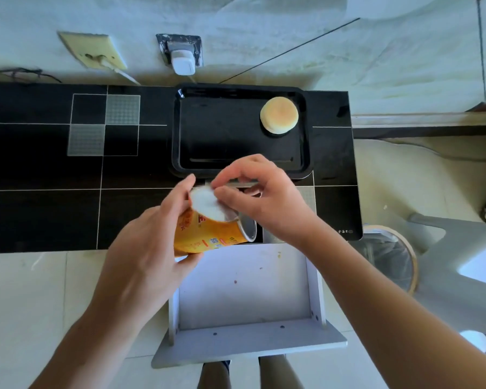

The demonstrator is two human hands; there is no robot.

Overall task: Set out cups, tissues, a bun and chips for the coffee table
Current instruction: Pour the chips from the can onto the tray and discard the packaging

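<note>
- Chip can [211, 234]: held tilted above the near edge of the tabletop [40, 164], over an open drawer [244, 287]; mouth toward the right.
- Left hand [149, 248]: fingers [180, 197] curled round the can body, firm grip.
- Right hand [261, 200]: fingers [230, 197] pinching the white lid [206, 203] at its edge; lid lifted partly off the rim, apparently being peeled free.
- Bun [279, 115]: already lying in the far right corner of the black tray [177, 130]; rest of the tray floor bare.
- Cups, tissues: not in view.
- Recommended: keep the can steady, raise the mouth before the lid comes free, so no chips spill into the drawer.
- Recommended: peel slowly from one edge; a sudden release likely jerks the can.
- Recommended: pour over the tray's open left part, well apart from the bun.
</note>
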